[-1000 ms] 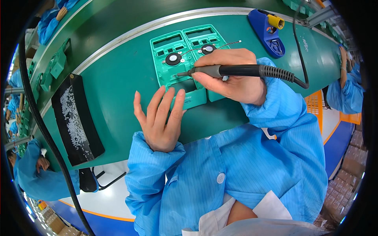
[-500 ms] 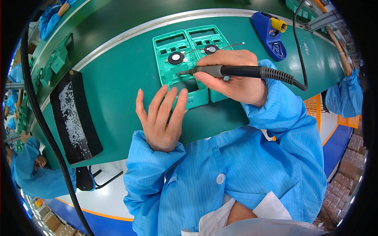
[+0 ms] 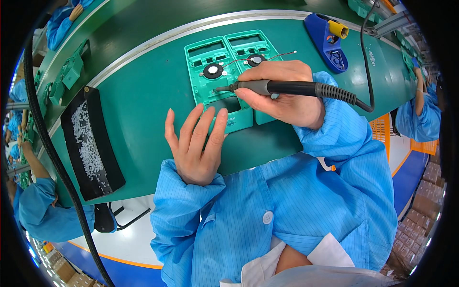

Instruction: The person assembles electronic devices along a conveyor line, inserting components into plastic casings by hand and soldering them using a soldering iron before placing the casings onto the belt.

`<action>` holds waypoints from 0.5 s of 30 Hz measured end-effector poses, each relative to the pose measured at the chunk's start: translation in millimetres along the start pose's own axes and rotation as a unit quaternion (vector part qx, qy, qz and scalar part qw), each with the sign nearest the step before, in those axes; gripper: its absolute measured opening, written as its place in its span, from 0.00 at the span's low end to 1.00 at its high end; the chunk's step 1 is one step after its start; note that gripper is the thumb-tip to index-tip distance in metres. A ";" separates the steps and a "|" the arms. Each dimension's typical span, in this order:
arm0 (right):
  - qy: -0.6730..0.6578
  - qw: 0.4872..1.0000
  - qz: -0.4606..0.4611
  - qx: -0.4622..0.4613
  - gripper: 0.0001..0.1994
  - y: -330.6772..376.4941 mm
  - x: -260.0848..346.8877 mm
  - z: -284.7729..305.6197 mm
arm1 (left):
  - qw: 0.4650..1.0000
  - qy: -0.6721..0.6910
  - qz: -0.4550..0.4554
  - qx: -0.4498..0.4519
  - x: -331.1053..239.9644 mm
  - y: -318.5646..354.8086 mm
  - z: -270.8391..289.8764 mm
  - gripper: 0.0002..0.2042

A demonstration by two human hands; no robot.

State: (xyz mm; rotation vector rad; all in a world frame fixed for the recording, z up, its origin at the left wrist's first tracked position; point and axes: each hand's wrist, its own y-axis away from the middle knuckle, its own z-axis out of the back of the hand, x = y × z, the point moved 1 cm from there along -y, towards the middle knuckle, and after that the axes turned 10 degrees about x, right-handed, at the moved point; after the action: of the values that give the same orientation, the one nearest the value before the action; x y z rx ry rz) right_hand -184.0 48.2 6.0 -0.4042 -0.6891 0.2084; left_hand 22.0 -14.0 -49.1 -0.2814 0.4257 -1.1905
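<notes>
My right hand (image 3: 287,93) is closed around a soldering iron (image 3: 291,87), its tip touching or just over the inside of a green plastic housing (image 3: 203,79). In that housing sits a round black speaker (image 3: 213,71) with a white centre. My left hand (image 3: 197,143) lies with fingers spread at the housing's near left edge, fingertips on or beside it. A second green housing (image 3: 246,39) stands against the first one's right side, partly hidden by my right hand. It has its own speaker (image 3: 255,60), and a thin red and black wire ends in a small white connector (image 3: 295,52).
A black tray (image 3: 110,162) of small whitish pieces lies at the left. A blue soldering stand (image 3: 325,45) with a yellow part is at the far right; the iron's cable (image 3: 366,62) loops near it. Co-workers in blue (image 3: 45,205) sit on both sides. A thick black cable (image 3: 45,129) crosses the left.
My hands and the soldering iron stay almost still, the tip at the same spot. The co-workers at the left and right edges have shifted their arms.
</notes>
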 end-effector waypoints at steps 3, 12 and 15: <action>0.000 1.000 -0.008 0.007 0.09 -0.1 1.4 1.1 | 1.000 0.002 0.001 0.000 -0.6 -0.4 0.3 0.20; -0.020 0.999 -0.025 -0.024 0.08 2.8 1.2 9.0 | 1.000 0.003 0.002 0.002 -0.4 0.1 1.1 0.21; -0.005 1.000 -0.021 -0.019 0.08 5.0 3.5 9.6 | 1.000 0.001 0.001 0.002 0.0 0.0 1.0 0.21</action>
State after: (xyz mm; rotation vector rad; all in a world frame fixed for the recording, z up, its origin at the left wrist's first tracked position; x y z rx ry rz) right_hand -188.0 56.6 12.6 -0.4250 -0.7123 0.1570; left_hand 22.4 -14.0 -48.1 -0.2768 0.4254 -1.1886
